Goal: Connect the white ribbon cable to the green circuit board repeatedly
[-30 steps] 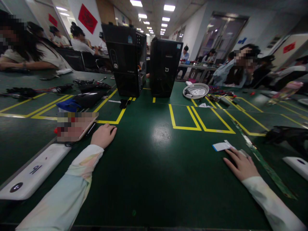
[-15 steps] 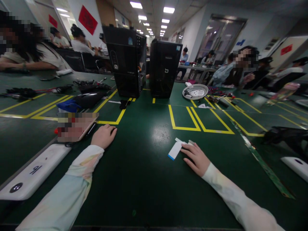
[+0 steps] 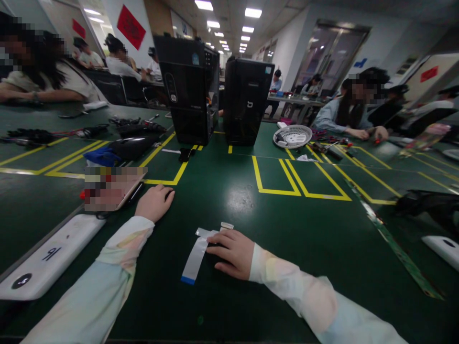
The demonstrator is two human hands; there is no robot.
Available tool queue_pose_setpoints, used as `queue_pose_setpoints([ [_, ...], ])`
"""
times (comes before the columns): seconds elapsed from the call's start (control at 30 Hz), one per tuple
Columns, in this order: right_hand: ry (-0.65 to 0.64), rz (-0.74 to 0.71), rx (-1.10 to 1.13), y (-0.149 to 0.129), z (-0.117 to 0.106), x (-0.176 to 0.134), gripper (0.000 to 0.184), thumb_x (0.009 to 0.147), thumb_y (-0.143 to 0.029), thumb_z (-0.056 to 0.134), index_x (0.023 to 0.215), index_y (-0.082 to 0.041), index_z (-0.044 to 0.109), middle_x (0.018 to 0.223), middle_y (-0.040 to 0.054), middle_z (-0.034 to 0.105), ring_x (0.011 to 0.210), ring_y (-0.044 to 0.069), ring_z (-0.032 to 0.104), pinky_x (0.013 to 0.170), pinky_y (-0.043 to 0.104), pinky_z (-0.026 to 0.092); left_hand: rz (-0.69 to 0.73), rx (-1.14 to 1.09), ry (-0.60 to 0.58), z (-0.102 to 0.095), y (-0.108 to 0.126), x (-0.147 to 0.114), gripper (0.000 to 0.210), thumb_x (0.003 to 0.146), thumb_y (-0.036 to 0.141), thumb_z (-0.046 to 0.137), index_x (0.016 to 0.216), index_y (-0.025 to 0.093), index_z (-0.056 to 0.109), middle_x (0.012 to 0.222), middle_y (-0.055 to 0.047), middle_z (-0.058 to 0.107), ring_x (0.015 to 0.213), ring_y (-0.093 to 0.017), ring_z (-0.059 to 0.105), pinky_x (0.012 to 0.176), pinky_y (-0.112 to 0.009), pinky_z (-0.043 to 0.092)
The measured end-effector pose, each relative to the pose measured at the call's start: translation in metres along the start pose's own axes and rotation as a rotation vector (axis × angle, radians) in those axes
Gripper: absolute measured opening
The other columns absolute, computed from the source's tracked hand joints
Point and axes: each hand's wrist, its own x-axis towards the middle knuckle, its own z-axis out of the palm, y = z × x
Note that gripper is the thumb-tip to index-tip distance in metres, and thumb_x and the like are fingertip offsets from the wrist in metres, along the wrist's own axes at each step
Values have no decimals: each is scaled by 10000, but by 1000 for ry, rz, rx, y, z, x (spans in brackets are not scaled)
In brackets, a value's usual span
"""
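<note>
My right hand is over a white flat ribbon cable with a blue end strip, near the middle of the green table. Its fingertips rest on the cable, the fingers stretched and slightly apart. A short side strip and a metallic connector show beyond the fingers; the palm hides the rest. My left hand lies on the table to the left, loosely curved, with a gap between thumb and forefinger and nothing visible in it. Beside it is a pink flat device, partly blurred out.
Two black computer towers stand at the back. A white basket sits right of them. Cables and tools lie at the far left, and a long green strip lies right. A white power bank-like case is front left. Several people sit around.
My right hand has moved left and nearer, and the ribbon cable has come along with it. My left hand has stayed in place. A person at right has lowered a raised hand.
</note>
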Motion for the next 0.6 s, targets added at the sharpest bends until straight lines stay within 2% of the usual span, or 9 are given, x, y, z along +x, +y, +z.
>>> queue_pose_setpoints([
  [0.17,-28,-69,73,-7,-6,-3,445,893,-420,497,1251,-160,537,1333,91,528,1234,228,439,1066,430,344,5,-17,3,1,-2,0,515,918,413,285,1098,114,663,1006,-141,641,935,-273,596,786,-381,473],
  [0.27,-44,-68,93,-9,-10,-4,367,878,-276,488,1223,-170,555,1336,75,533,1249,207,434,1082,411,330,8,-17,11,3,-3,1,513,920,408,283,1095,115,665,1005,-141,642,939,-275,596,788,-381,472],
  [0.37,-67,-91,80,-13,-9,-4,367,845,-170,464,1196,-176,571,1343,57,536,1255,195,431,1084,394,334,6,-8,19,4,-4,1,510,922,390,274,1084,112,671,998,-146,643,935,-273,598,792,-380,470],
  [0.6,-69,-167,68,-27,5,-5,342,878,-202,441,1196,-172,564,1358,55,524,1299,178,378,1117,377,297,15,-5,37,5,-5,1,510,915,394,276,1075,119,675,993,-143,646,924,-272,597,797,-382,470],
])
